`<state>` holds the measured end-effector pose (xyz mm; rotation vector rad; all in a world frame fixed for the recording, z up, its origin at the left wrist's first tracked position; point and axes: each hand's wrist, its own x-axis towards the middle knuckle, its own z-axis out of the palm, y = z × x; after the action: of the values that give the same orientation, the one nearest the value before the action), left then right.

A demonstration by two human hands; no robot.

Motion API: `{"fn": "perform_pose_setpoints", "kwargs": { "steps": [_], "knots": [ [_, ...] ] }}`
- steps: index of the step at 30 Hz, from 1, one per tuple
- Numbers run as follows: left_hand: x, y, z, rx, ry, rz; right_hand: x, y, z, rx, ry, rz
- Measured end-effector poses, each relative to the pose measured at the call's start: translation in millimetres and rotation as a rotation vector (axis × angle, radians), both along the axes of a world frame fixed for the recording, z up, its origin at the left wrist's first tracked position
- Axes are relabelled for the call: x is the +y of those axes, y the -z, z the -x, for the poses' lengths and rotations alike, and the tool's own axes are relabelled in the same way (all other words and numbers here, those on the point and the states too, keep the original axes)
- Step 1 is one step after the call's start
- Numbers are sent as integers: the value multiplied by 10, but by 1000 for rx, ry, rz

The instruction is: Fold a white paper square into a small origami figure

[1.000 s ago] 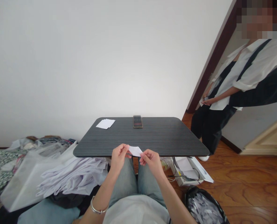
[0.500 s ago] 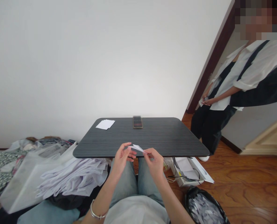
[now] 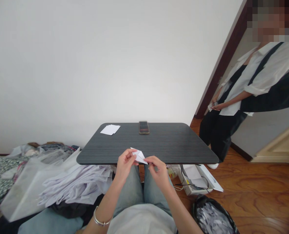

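A small folded piece of white paper (image 3: 140, 156), pointed toward the right, is held between my hands over the near edge of the dark table (image 3: 169, 143). My left hand (image 3: 126, 162) pinches its left side between thumb and fingers. With thumb and forefinger, my right hand (image 3: 157, 167) grips the pointed right end. Several loose white sheets (image 3: 110, 129) lie stacked at the table's back left. A dark phone-like object (image 3: 144, 127) rests at the middle of the back edge.
Folded white cloth (image 3: 78, 185) and other fabrics are piled on the left. Right of my legs are an open white box (image 3: 195, 182) with cables and a black bag (image 3: 214, 214) of paper scraps. Another person (image 3: 234, 87) stands at the right by the doorway.
The folded paper has turned so its broad face shows, and it sits slightly lower. My left fingers have closed on its left side; my right hand has shifted a little left.
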<state>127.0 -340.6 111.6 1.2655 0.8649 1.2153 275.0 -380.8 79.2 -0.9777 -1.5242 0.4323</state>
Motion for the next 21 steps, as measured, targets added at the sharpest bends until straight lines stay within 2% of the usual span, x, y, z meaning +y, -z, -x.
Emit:
{"fn": "perform_pose_setpoints", "kwargs": {
  "steps": [3,7,16,19,21],
  "knots": [
    [5,28,7,36,8,-56,-1,-5,13,46,-9,80],
    [-16,54,0,91,52,-61,30,45,30,86,65,155],
    [-56,24,-32,129,83,-31,40,91,31,32,159,179],
    [-53,20,-28,135,86,-44,35,85,32,65,156,199],
    [-52,16,-22,138,85,-50,37,89,29,138,107,249]
  ]
}}
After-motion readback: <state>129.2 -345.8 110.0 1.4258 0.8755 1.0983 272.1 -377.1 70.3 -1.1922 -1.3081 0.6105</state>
